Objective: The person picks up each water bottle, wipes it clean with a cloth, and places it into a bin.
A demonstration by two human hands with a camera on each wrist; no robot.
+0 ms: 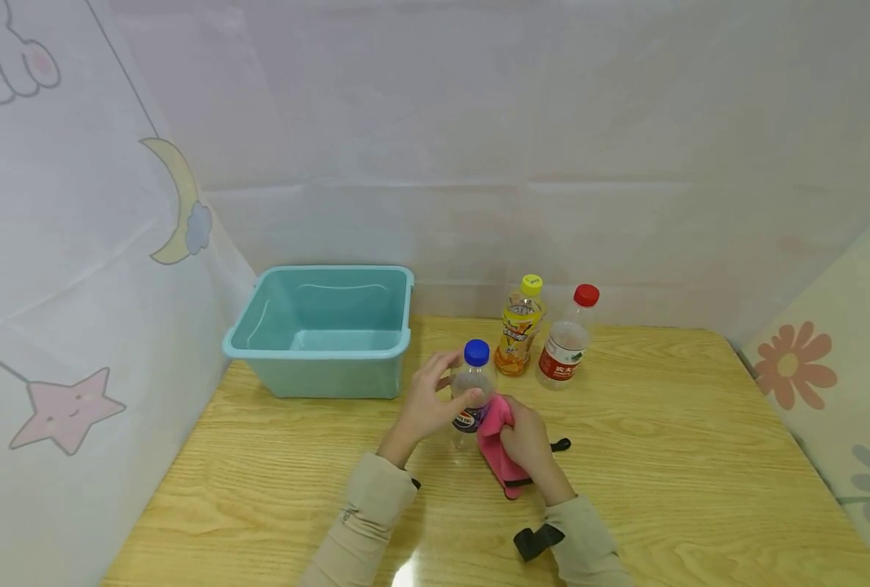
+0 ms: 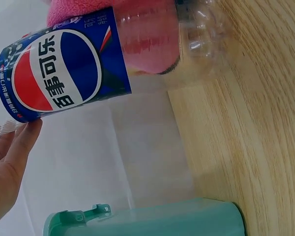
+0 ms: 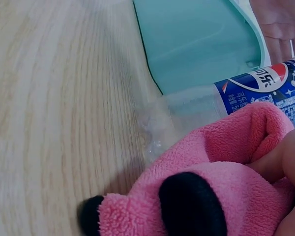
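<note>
A clear bottle with a blue cap (image 1: 476, 352) and a blue label (image 2: 64, 69) stands between the hands. My left hand (image 1: 431, 399) grips its upper part, thumb in front and fingers behind. My right hand (image 1: 527, 440) holds a bunched pink cloth (image 1: 495, 432) against the bottle's right side. In the right wrist view the cloth (image 3: 226, 142), with black parts, lies along the bottle label (image 3: 265, 86), and the fingers (image 3: 285, 157) pinch into its folds. The left wrist view shows the left hand (image 2: 12, 167) touching the label's edge.
A teal bin (image 1: 346, 375) stands at the back left of the wooden table (image 1: 669, 456). Behind the gripped bottle are a yellow-capped bottle (image 1: 518, 334) and a red-capped bottle (image 1: 567, 346). A black handle-like end (image 1: 561, 445) shows right of the right hand. A printed curtain hangs behind.
</note>
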